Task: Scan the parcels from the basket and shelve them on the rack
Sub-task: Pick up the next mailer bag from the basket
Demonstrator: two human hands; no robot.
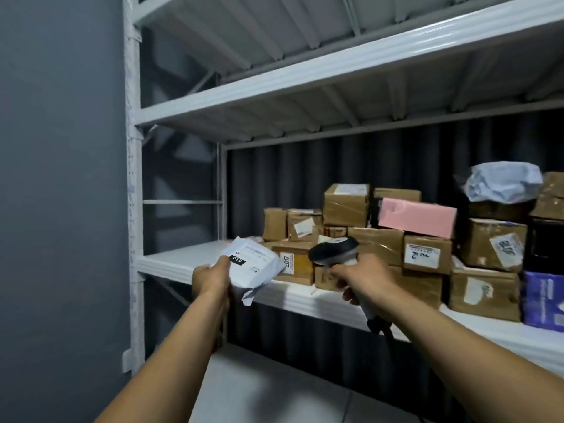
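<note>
left hand (210, 277), thumb and fingers curled, pinches the near edge of a flat white plastic mailer parcel (254, 264), held tilted over the front lip of the middle shelf of the white metal rack (183, 257). right hand (366, 277) wraps the handle of a black-and-white handheld scanner (334, 250), whose head is just beside the parcel. brown cardboard boxes (378, 242) are stacked on that shelf.

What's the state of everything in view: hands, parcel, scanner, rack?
left hand: grips the white parcel by its near edge
white parcel: held at the shelf's front edge, label side up
right hand: grips the scanner's handle
scanner: raised, head turned toward the parcel
middle shelf: bare at its left end
brown boxes: taped shut, stacked on the shelf
pink box: lies on top of brown boxes
</note>
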